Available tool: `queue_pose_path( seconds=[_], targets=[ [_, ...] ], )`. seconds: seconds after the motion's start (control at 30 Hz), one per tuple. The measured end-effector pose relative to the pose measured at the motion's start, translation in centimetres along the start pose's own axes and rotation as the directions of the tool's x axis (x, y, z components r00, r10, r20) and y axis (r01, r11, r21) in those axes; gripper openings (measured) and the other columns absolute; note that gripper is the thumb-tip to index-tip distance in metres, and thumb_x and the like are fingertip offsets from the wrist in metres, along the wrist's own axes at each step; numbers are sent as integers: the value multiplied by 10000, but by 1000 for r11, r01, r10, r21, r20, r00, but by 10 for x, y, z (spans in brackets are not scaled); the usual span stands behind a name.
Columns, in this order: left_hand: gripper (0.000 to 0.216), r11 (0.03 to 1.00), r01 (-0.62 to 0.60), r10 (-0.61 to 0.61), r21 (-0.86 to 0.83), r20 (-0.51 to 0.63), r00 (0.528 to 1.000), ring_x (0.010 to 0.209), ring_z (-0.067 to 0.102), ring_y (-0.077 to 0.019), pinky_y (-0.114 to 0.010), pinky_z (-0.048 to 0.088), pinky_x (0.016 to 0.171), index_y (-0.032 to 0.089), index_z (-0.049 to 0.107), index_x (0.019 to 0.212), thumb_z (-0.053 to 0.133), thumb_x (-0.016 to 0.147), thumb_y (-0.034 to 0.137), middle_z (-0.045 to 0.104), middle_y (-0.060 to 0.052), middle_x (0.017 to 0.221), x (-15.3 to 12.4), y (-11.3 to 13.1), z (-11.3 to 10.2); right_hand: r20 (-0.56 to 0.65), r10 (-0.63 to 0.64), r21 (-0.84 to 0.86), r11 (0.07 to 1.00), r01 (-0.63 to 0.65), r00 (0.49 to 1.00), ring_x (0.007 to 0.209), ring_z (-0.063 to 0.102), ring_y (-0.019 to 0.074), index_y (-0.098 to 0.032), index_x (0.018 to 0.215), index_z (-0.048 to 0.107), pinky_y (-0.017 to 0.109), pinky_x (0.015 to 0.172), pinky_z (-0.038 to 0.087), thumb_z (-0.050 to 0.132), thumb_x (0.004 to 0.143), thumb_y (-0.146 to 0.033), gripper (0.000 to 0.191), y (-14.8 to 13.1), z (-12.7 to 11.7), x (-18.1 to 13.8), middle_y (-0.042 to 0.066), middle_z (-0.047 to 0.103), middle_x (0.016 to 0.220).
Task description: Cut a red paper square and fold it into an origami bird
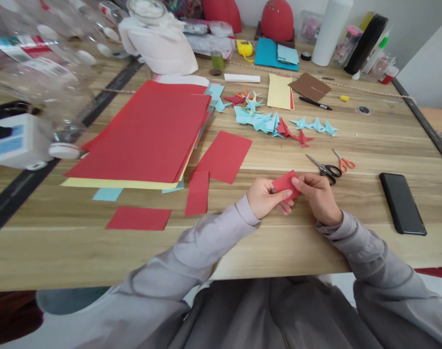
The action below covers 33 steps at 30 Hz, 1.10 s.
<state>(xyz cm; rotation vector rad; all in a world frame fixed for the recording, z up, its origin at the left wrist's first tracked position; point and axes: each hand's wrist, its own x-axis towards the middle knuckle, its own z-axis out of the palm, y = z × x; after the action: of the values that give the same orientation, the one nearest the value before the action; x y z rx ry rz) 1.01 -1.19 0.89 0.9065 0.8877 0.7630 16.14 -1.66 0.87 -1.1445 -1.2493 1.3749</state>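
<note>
A small folded piece of red paper (284, 183) is held between both my hands just above the wooden table (359, 145). My left hand (266, 198) pinches its left side with fingers curled under it. My right hand (317, 196) grips the right side, thumb pressed on top. Both arms wear grey sleeves.
A stack of large red and yellow sheets (148, 135) lies to the left, with red offcuts (224, 156) (138, 218) nearer me. Folded blue and red paper figures (275, 123) sit further back. Scissors (328, 168) and a black phone (402, 202) lie to the right. Clear plastic bottles (42, 63) stand at far left.
</note>
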Motion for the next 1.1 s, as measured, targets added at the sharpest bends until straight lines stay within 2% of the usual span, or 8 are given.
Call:
queue_pose_path(
  seconds=[0.13,0.27,0.37,0.5,0.67,0.9,1.1],
  targets=[
    [279,1000,9,-9,-13,-15,1000,415,606,-132,-248,529,417,76,656,647,823,594,293,655,-40,530,1,0,1,-9,0,20,1000,0,1000,488,442,99,-177,547,558,256,500,345,712,731,-469,377,0,1,0,-28,533,508],
    [234,1000,13,-12,28,-61,998,425,595,-115,-231,523,428,74,659,628,826,588,234,643,-33,518,2,-2,3,-26,9,-39,999,-10,1000,472,434,95,-178,536,530,251,479,326,707,731,-483,403,0,1,-1,-35,507,486],
    [238,999,11,-8,32,-82,997,426,600,-115,-230,530,438,79,654,613,817,607,252,641,-32,513,2,-3,4,-20,7,-58,998,-8,1000,472,438,92,-181,547,517,245,473,328,706,727,-494,408,0,2,-1,-35,512,491],
    [255,1000,-7,7,-5,-58,998,452,626,-139,-257,551,465,83,658,622,818,603,281,664,-50,544,1,-3,3,4,11,-20,1000,-11,1000,474,443,94,-190,562,501,242,476,342,698,736,-496,403,1,3,-1,-40,516,493],
    [254,997,7,-9,-74,-21,1000,493,656,-168,-286,569,503,70,676,672,834,562,236,695,-73,595,-1,0,1,-13,55,77,996,-54,998,455,409,76,-181,540,490,229,465,311,710,738,-464,409,1,3,0,-50,488,479],
    [293,989,38,-34,-140,30,999,686,719,-226,-375,597,691,76,697,823,810,570,170,747,-121,788,1,-1,-2,-46,66,151,987,-58,997,444,415,78,-184,557,522,218,438,309,726,731,-435,368,1,-1,2,-42,525,495],
    [210,981,42,-39,-188,21,999,662,714,-204,-336,591,680,77,675,760,705,554,42,731,-78,674,0,-1,-3,-124,-16,88,996,27,992,460,402,77,-181,541,514,223,466,308,702,764,-426,380,6,-9,8,-45,493,485]
  ],
)
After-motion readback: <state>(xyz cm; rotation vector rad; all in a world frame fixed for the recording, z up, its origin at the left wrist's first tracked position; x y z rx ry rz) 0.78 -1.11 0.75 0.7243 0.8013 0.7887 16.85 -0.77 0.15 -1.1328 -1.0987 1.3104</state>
